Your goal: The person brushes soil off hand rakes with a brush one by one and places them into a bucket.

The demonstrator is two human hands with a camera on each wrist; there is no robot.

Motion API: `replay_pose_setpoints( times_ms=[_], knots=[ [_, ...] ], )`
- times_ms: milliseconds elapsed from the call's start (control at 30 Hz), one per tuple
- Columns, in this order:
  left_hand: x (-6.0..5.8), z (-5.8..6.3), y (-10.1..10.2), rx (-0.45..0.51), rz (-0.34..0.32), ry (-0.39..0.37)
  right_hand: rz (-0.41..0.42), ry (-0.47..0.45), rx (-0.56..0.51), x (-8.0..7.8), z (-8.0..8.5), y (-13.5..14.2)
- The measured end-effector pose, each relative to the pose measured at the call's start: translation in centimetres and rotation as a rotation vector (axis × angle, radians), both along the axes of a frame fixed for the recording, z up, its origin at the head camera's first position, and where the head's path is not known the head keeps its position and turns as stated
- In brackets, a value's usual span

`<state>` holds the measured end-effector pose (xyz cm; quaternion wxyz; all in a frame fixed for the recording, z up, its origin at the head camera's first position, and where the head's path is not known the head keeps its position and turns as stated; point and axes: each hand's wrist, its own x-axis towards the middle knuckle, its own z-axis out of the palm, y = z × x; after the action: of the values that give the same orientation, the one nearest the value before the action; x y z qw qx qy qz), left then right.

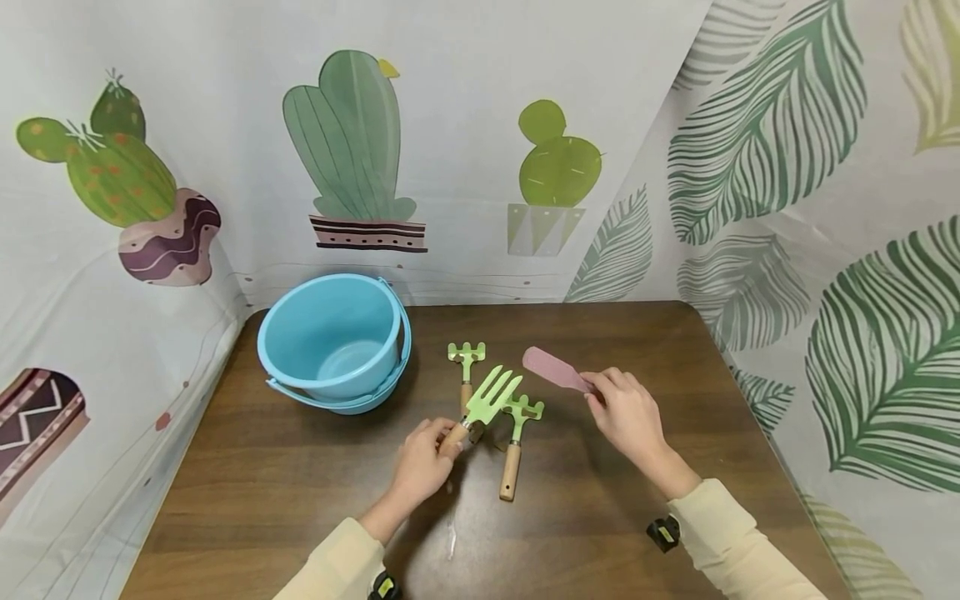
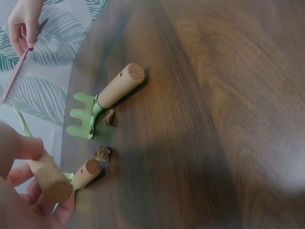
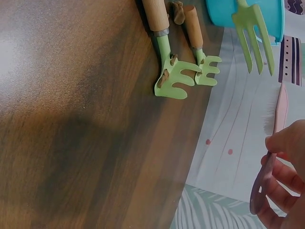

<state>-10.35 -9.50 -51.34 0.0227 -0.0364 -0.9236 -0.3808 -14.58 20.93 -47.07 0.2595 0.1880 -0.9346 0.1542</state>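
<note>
My left hand [image 1: 423,460] grips the wooden handle of a garden hand fork [image 1: 491,397], its green tines tilted up and away above the table. In my right hand [image 1: 626,410] is a pink brush [image 1: 553,368], pinched by its handle; its pale bristles face down in the right wrist view. The brush head is near the fork's tines but apart from them. Beneath lie two small green hand rakes with wooden handles: a nearer rake [image 2: 119,88] and a farther rake [image 3: 194,33], partly hidden behind the fork in the head view. Brown clumps [image 3: 164,76] stick to the nearer rake's head.
A light blue bucket [image 1: 330,287] with its handle lowered stands at the table's back left. Small brown lumps [image 2: 103,153] lie on the wooden table [image 1: 600,533] beside the rakes. A printed cloth [image 1: 465,150] hangs behind the table's back edge.
</note>
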Motion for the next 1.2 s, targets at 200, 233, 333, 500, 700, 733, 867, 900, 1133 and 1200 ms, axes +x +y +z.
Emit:
replay_pose_setpoints(
  times_ms=[200, 233, 333, 500, 700, 733, 867, 900, 1133, 1200],
  knots=[
    [-0.3, 0.0, 0.2, 0.182, -0.046, -0.109, 0.002, 0.009, -0.007, -0.1, 0.0, 0.0],
    [-0.3, 0.0, 0.2, 0.211, -0.055, -0.13, 0.004, 0.01, -0.008, -0.1, 0.0, -0.1],
    [-0.4, -0.2, 0.2, 0.31, -0.069, -0.217, 0.008, 0.014, -0.014, 0.0, -0.1, -0.2],
    [-0.4, -0.2, 0.5, 0.477, -0.066, -0.339, 0.018, 0.013, -0.026, 0.0, 0.1, -0.6],
    [-0.3, -0.3, 0.9, 0.595, -0.072, -0.405, 0.015, 0.031, -0.046, -0.2, 0.3, -0.8],
    [-0.3, -0.2, 1.0, 0.611, -0.078, -0.409, 0.013, 0.034, -0.048, -0.3, 0.4, -0.8],
    [-0.2, -0.1, 1.3, 0.681, -0.096, -0.455, 0.009, 0.039, -0.058, -0.4, 0.4, -0.8],
    [-0.1, -0.1, 1.4, 0.699, -0.094, -0.478, 0.008, 0.04, -0.059, -0.4, 0.4, -0.8],
    [0.0, -0.4, 1.6, 0.823, -0.096, -0.603, 0.006, 0.036, -0.066, -0.3, 0.3, -0.9],
    [0.1, -0.5, 1.6, 0.861, -0.099, -0.63, 0.006, 0.034, -0.068, -0.3, 0.3, -0.9]
  ],
)
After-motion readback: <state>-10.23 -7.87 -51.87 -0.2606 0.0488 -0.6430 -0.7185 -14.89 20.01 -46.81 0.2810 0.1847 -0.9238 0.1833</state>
